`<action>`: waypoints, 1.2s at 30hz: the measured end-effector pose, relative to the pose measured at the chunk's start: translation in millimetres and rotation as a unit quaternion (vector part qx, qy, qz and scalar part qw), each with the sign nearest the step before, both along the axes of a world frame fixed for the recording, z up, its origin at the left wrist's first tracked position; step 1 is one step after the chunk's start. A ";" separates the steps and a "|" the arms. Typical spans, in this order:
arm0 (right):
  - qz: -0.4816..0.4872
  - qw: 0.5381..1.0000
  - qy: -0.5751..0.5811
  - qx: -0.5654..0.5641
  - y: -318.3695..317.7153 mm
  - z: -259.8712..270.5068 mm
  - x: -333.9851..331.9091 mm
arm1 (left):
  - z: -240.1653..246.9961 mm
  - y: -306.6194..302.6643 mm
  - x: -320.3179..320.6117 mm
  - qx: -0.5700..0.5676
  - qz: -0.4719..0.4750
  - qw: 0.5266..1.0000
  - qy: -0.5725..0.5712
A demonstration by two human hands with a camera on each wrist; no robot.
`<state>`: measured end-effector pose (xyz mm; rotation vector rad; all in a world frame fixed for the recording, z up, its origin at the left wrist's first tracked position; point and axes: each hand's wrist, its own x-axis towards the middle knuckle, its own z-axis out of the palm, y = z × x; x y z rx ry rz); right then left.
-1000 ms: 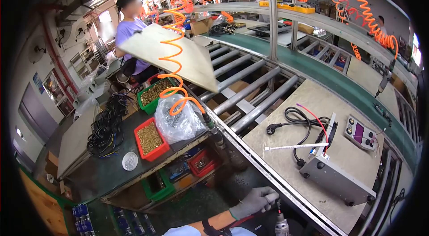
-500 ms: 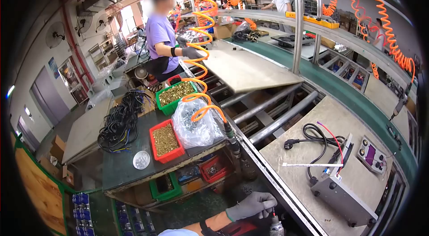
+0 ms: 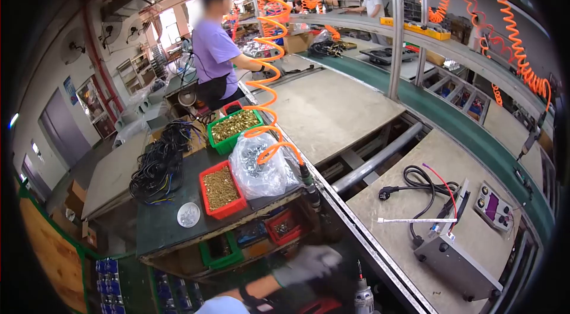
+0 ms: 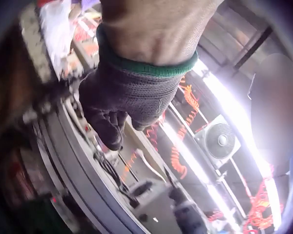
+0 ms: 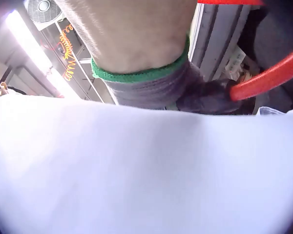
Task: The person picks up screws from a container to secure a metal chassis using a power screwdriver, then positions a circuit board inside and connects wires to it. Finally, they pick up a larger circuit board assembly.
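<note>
Hovering near driver (image 3: 364,300), gloved left hand (image 3: 310,264)

No text, label, brand, number or sign can be read.

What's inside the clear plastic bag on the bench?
Many small silvery metal pieces show through the bag. Their exact type can't be told through the plastic, and the bench surface directly underneath is covered.

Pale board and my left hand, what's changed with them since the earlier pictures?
The board, earlier held up at a tilt, now lies flat on the conveyor. Your left hand has moved left, away from the driver. The metal box stayed put.
</note>
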<state>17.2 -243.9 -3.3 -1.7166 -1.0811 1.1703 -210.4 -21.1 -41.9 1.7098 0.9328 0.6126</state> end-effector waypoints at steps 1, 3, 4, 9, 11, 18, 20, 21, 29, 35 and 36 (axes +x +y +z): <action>-0.010 0.999 -0.015 0.026 -1.0 0.6 1.1 | 22.6 17.6 -18.0 0.115 0.070 0.989 0.064; -0.026 0.999 0.020 0.008 -1.5 15.1 6.4 | 55.2 55.8 -60.7 0.093 0.219 0.965 0.113; -0.035 0.999 0.037 0.003 -1.7 19.4 9.4 | 69.2 83.8 -83.5 0.179 0.242 0.938 0.175; -0.065 0.998 0.000 -0.009 -12.1 4.1 18.5 | 52.3 221.9 -188.4 0.358 0.208 0.771 0.485; -0.075 0.997 0.009 -0.008 -14.9 2.7 18.7 | 35.7 265.7 -207.0 0.303 0.076 0.725 0.614; -0.110 0.994 0.006 0.008 -28.1 3.7 16.9 | -6.5 301.8 -219.5 0.343 0.132 0.723 0.585; -0.115 0.993 -0.010 0.001 -29.9 6.7 20.1 | -23.1 321.6 -239.5 0.367 0.144 0.749 0.533; -0.114 0.993 -0.019 -0.003 -32.1 7.0 22.2 | -28.0 327.6 -244.7 0.330 0.186 0.781 0.496; -0.136 0.990 0.033 -0.027 -46.4 10.1 37.8 | 66.9 268.6 -205.0 0.172 0.287 0.889 0.313; -0.138 0.990 -0.031 0.002 -52.8 -0.2 44.8 | 63.9 270.1 -212.6 0.040 0.328 0.934 0.136; -0.140 0.990 -0.031 0.010 -55.1 -1.9 45.3 | 63.0 270.7 -213.0 0.034 0.329 0.934 0.131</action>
